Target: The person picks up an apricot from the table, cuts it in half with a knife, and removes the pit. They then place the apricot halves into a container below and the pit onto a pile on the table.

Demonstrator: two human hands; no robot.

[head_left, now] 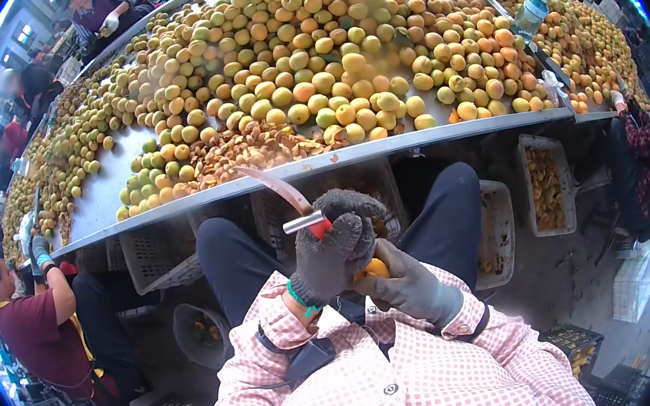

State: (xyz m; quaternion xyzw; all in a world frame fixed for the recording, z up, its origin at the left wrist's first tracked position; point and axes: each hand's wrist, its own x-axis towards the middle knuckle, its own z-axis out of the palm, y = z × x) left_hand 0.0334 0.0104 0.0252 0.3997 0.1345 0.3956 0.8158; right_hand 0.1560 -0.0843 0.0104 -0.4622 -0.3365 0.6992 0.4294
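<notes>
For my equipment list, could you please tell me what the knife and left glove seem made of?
Knife blade: likely smooth metal, by its sheen. Red handle: perhaps plastic, by its colour, mostly hidden. Left glove: seemingly matte knitted fabric, by its coarse texture.

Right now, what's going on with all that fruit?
Someone in a pink checked shirt is sitting at a big table piled with yellow and orange fruit. Their gloved left hand grips a curved knife, its blade pointing toward the table, and their gloved right hand holds a single fruit close beside it. Some brown bits lie near the table's edge. Other people are around too.
</notes>
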